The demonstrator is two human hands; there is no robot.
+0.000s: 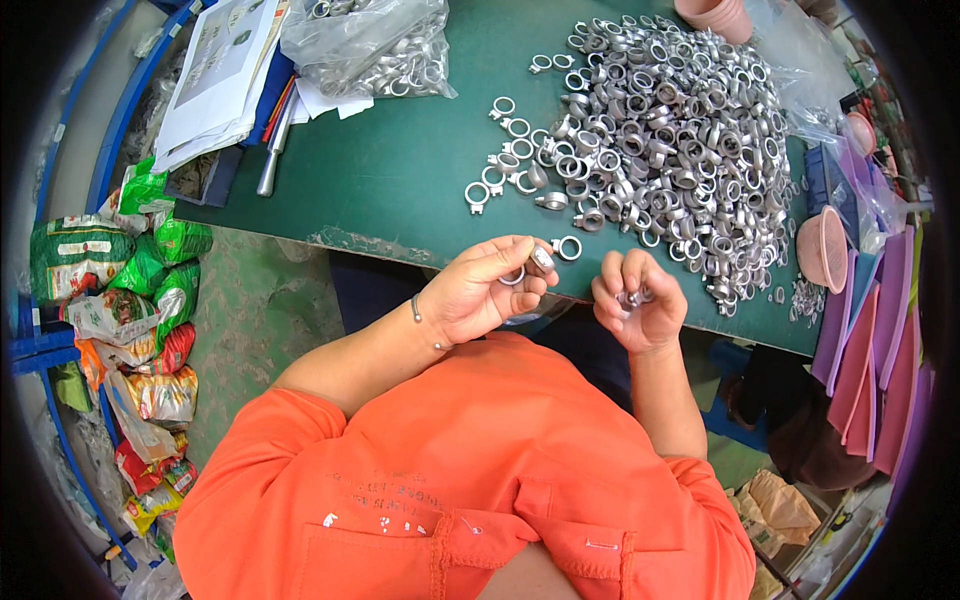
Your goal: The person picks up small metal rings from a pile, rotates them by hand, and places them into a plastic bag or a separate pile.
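Hundreds of dull grey metal rings (pixel 670 130), many with stubby lugs, heap on the smooth green tabletop (pixel 370 175) in the head view. Off its near edge, the left hand (pixel 478 285) pinches a silvery band (pixel 542 260) between thumb and fingers, a round hoop (pixel 512 277) showing lower in its grip. The right hand (pixel 643 305) curls around a small shiny piece (pixel 635 298), its shape mostly hidden. Between them and the heap, one loose ring (pixel 568 248) lies flat; crinkled clear plastic (pixel 365 50) bags more.
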